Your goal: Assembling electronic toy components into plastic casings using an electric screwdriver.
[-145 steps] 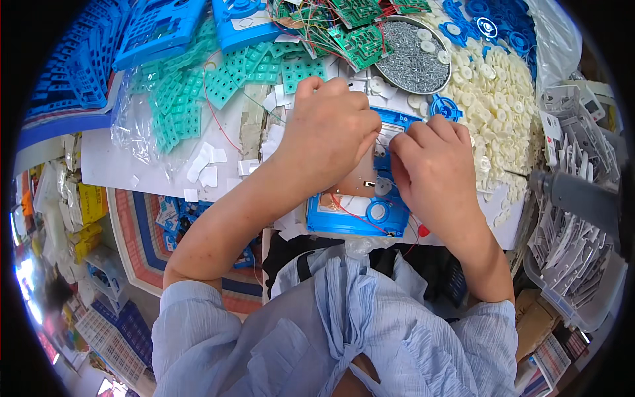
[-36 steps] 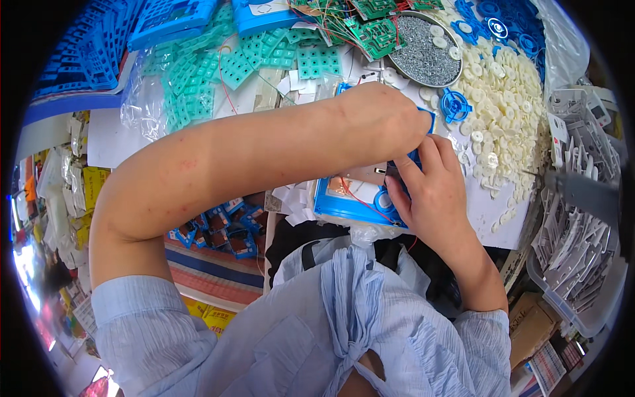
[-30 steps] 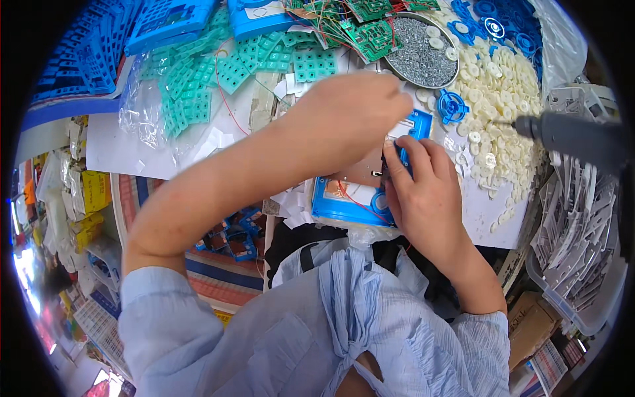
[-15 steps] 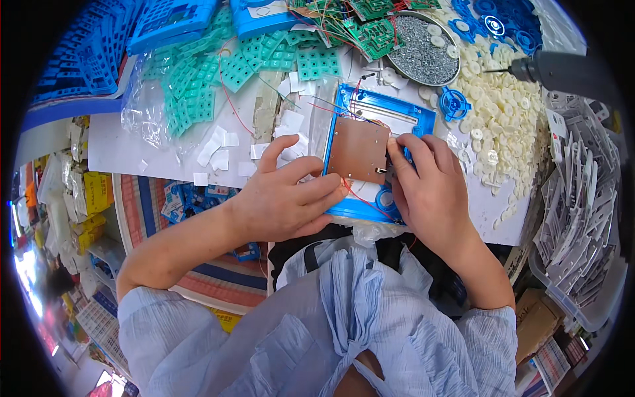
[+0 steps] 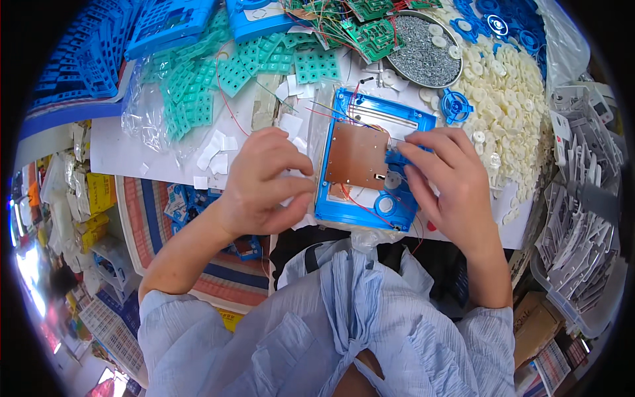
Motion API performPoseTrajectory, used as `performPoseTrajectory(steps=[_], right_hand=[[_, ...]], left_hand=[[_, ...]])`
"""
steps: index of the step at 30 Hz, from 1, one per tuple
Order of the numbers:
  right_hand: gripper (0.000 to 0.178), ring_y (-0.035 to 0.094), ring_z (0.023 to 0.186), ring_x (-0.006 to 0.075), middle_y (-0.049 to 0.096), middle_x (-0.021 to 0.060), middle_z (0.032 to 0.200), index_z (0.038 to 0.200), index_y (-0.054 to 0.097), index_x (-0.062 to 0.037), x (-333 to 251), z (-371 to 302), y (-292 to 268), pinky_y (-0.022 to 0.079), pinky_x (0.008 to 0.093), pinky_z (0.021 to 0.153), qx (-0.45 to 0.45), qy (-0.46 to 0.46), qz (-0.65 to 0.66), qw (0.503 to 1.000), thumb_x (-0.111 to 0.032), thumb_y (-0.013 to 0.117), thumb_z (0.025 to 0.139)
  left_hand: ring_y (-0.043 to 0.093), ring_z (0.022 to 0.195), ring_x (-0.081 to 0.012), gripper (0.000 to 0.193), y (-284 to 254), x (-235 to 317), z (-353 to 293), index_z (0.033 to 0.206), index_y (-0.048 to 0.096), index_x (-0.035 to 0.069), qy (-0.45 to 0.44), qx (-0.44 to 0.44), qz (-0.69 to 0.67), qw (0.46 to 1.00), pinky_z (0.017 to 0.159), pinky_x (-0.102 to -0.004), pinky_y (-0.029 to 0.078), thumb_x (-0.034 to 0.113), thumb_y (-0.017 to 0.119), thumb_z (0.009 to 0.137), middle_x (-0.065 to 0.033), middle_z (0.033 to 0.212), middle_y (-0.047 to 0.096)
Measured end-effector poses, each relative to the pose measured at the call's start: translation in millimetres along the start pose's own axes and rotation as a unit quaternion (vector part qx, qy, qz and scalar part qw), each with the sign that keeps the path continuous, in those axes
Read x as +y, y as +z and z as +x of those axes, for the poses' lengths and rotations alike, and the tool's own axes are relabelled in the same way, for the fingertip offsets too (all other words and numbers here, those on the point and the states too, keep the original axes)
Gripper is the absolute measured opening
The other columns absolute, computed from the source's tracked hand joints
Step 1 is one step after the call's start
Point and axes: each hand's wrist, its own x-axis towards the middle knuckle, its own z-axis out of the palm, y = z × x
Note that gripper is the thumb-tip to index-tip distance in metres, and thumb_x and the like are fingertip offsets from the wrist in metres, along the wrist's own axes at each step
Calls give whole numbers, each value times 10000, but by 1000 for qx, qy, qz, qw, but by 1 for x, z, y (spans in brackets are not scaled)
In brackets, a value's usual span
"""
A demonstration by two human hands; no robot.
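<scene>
A brown circuit board (image 5: 358,157) lies in a blue plastic housing (image 5: 354,215) on the table in front of me, component side hidden. Red and dark wires run from its upper and lower edges. My left hand (image 5: 268,185) hovers left of the housing, its fingers loosely curled with gaps between them and nothing visible in them. At the board's right edge is my right hand (image 5: 453,182); its index and middle fingertips reach the edge, near a small greyish part too small to name. The thumb stands apart below them.
Teal keypads (image 5: 192,99), green circuit boards (image 5: 374,40) and a tray of screws (image 5: 423,56) lie beyond. Cream plastic discs (image 5: 509,112) heap at the right, near a bin of grey parts (image 5: 572,231). A dark tool (image 5: 595,202), blurred, hangs over the bin. Blue casings (image 5: 86,73) stack far left.
My left hand has come off the housing's left edge and moved left. My right fingers have lifted and spread at the board's edge. The dark tool has swung down and right.
</scene>
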Motion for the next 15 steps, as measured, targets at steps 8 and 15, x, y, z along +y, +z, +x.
performPoseTrajectory(steps=[8, 15], right_hand=[[550, 526, 1061, 281, 565, 62, 1051, 1243, 703, -88, -55, -11, 25, 433, 424, 878, -149, -11, 27, 988, -289, 841, 750], [656, 530, 1049, 278, 576, 70, 1051, 1343, 635, -104, -66, -6, 27, 422, 429, 901, -173, -9, -48, 984, -345, 833, 767]], left_hand=[[602, 801, -258, 260, 13, 11, -3, 920, 718, 111, 24, 7, 24, 999, 808, -447, 486, 79, 794, 674, -31, 934, 631], [624, 824, -294, 204, 16, -12, 22, 965, 694, 75, -89, 123, 82, 985, 745, -406, 487, 54, 767, 776, -84, 947, 639]])
